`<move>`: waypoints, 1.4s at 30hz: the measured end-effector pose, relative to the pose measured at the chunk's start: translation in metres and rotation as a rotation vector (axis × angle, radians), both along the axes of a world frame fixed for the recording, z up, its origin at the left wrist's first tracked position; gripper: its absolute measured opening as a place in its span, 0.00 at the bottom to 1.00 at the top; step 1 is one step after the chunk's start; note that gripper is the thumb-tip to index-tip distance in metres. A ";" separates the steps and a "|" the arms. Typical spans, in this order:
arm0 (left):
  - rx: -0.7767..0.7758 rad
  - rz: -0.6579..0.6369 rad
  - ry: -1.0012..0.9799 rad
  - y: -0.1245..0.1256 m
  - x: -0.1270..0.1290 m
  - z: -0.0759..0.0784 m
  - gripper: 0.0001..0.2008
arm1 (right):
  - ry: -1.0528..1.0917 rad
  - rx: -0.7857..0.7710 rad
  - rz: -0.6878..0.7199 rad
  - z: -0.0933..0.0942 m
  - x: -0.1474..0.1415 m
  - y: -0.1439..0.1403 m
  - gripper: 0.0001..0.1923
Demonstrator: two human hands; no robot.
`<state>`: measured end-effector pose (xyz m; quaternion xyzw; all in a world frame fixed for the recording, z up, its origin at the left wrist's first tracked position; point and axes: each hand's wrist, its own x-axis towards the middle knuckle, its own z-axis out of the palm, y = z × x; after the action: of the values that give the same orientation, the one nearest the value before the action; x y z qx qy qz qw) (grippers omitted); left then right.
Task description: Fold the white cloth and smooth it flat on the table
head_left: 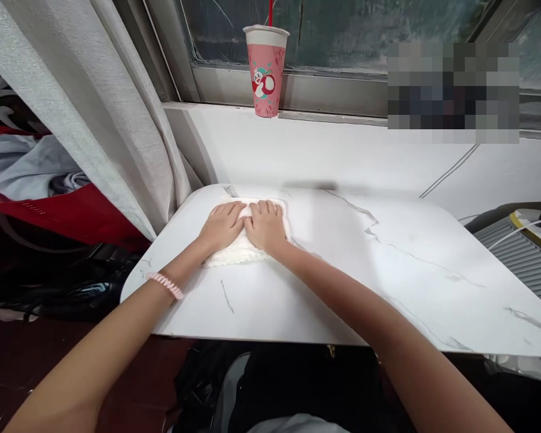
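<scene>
A cream-white cloth (238, 251) lies spread on the far left part of a white marble-patterned table (342, 264). My left hand (222, 225) rests flat on the cloth's left side, fingers stretched forward. Beside it, my right hand (265, 225) presses flat on the right side of the cloth, with the two thumbs close together. Neither hand grips the cloth; both palms face down. A pink coiled band (166, 285) circles my left wrist. The part of the cloth under the palms is hidden.
On the window ledge beyond the table stands a pink paper cup (265, 75) with a red straw. A light curtain (112, 90) hangs at the left, near a red bag (67, 216) with clothes. At the right are a grey ribbed object (523, 258) and a white cable (518, 228).
</scene>
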<state>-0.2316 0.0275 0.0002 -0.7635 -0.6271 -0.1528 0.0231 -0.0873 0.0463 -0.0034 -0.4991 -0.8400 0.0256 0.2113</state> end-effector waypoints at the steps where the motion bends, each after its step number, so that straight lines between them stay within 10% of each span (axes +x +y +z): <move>1: 0.012 0.006 0.020 -0.017 0.001 0.000 0.24 | -0.002 0.000 0.020 0.000 0.001 -0.015 0.21; 10: 0.120 0.102 0.130 -0.172 0.007 -0.007 0.25 | -0.005 -0.045 0.326 0.008 0.016 -0.136 0.27; 16: 0.107 0.187 0.122 -0.199 -0.029 -0.009 0.26 | 0.008 -0.032 0.430 0.010 -0.018 -0.148 0.27; 26: -0.038 0.200 0.215 -0.116 -0.096 0.001 0.27 | 0.054 -0.086 0.368 0.009 -0.083 -0.076 0.23; 42: -0.113 0.052 0.084 0.093 -0.083 0.002 0.26 | 0.118 -0.027 0.041 -0.002 -0.079 0.087 0.18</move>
<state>-0.3141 0.1204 0.0027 -0.7527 -0.6529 -0.0845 0.0104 -0.1660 0.1330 -0.0058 -0.4823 -0.8356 0.0705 0.2533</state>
